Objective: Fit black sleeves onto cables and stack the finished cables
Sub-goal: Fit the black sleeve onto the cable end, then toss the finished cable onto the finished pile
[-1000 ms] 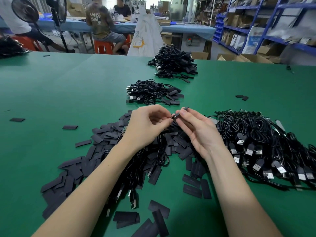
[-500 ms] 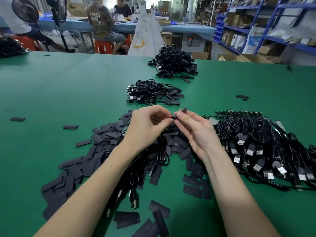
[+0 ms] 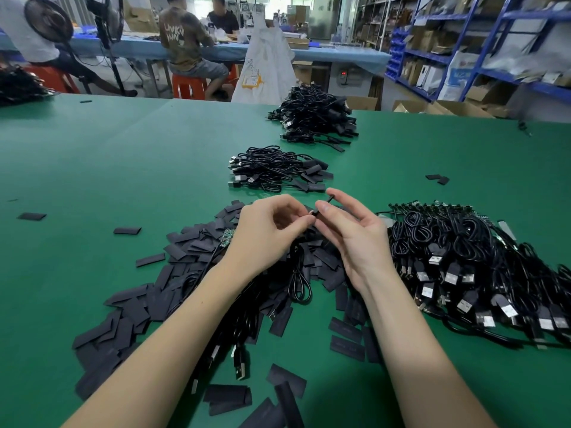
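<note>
Your left hand (image 3: 265, 233) and right hand (image 3: 355, 236) pinch one flat black sleeve (image 3: 323, 206) between fingertips, above the green desk (image 3: 123, 168). Two stacks of sleeved black cables (image 3: 278, 169) lie beyond; one unsleeved cable pile (image 3: 475, 264) right, loose sleeves (image 3: 148, 291) uncounted.

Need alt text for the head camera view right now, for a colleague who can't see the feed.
Over a green table, a person's left hand and right hand pinch a small black sleeve between them. Loose flat sleeves lie below, unsleeved USB cables heap at right, and two stacks of finished cables sit beyond.
</note>
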`<state>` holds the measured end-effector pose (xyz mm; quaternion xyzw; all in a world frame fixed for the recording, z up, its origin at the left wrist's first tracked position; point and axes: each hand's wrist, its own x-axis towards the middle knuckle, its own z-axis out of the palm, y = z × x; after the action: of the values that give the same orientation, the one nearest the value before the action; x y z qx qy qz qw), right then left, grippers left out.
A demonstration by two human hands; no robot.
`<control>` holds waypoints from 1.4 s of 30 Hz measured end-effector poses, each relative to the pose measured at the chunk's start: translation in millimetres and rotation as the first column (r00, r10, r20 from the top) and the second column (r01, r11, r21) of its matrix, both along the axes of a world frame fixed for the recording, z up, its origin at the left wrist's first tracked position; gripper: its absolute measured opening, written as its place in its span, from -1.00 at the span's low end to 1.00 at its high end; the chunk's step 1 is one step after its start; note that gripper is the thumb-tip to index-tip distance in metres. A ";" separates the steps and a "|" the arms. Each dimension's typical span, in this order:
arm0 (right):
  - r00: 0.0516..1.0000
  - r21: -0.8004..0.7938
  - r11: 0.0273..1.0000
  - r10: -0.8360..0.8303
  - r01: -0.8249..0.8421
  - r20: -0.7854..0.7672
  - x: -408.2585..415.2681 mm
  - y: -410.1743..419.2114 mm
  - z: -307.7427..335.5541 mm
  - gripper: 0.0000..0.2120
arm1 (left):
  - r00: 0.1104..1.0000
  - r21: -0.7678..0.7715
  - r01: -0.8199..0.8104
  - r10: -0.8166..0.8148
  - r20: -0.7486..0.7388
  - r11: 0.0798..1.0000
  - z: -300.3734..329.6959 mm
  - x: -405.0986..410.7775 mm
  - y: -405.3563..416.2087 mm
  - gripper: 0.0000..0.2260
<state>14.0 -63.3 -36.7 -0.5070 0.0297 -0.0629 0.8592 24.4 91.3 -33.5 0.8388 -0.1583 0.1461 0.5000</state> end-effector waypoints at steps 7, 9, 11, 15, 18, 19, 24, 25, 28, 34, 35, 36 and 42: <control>0.999 0.018 1.000 -0.003 0.004 -0.042 1.1 2.2 1.2 -0.66 | 0.993 -0.033 0.032 -0.035 -0.110 0.999 0.1 -1.1 -2.0 -0.91; 0.998 0.049 0.999 0.008 -0.006 -0.055 1.1 -2.2 3.1 -0.64 | 0.985 -0.093 0.078 -0.091 -0.147 0.993 5.6 0.2 -1.7 -0.92; 0.997 0.055 0.998 0.025 -0.021 -0.069 1.2 -8.6 4.4 -0.69 | 0.978 -0.152 0.103 -0.128 -0.167 0.983 14.3 3.8 -0.3 -0.92; 0.994 0.004 1.000 0.013 -0.013 -0.107 2.3 -18.4 3.3 -0.79 | 0.988 -0.145 0.092 -0.109 -0.111 0.985 41.4 26.6 0.5 -0.91; 0.991 -0.069 0.998 0.005 -0.014 -0.137 3.4 -17.8 1.3 -0.80 | 0.997 0.019 0.071 -0.070 -0.025 0.997 64.4 59.8 -4.4 -0.92; 0.990 -0.098 0.995 0.000 -0.014 -0.142 4.0 -17.1 0.4 -0.81 | 0.998 0.106 0.048 -0.051 0.024 0.993 72.1 71.7 -7.4 -0.93; 0.989 -0.170 0.985 0.006 -0.031 -0.148 4.5 -14.4 -2.8 -0.86 | 0.992 0.645 -0.080 -0.005 0.128 0.760 80.5 135.9 -26.8 -0.88; 0.988 -0.168 0.985 0.011 -0.037 -0.154 4.3 -14.0 -3.6 -0.86 | 0.994 0.748 -0.096 0.023 0.107 0.657 75.6 147.9 -30.4 -0.84; 0.985 -0.162 0.985 0.037 -0.065 -0.169 5.6 -12.3 -5.0 -0.86 | 0.990 0.899 -0.139 0.037 0.136 0.416 57.7 179.0 -32.3 -0.77; 0.984 -0.171 0.982 0.049 -0.079 -0.172 8.1 -14.7 -9.4 -0.85 | 0.987 0.923 -0.161 0.045 0.155 0.350 21.6 209.4 -18.2 -0.69; 0.984 -0.173 0.982 0.049 -0.080 -0.173 8.1 -15.0 -9.6 -0.85 | 0.990 0.921 -0.139 0.061 0.125 0.364 14.2 208.8 -16.2 -0.66; 0.984 -0.177 0.981 0.052 -0.083 -0.173 8.4 -15.0 -9.6 -0.86 | 0.991 0.912 -0.130 0.069 0.112 0.388 8.3 207.4 -13.8 -0.64; 0.982 -0.196 0.976 0.057 -0.092 -0.179 7.7 -15.9 -8.1 -0.87 | 0.970 0.773 -0.235 0.087 0.228 0.590 9.6 170.8 -5.7 -0.64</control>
<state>21.7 -79.2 -44.8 -0.5964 0.0783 0.0111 0.7988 195.3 85.6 -23.8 0.9686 -0.1711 0.1747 0.0451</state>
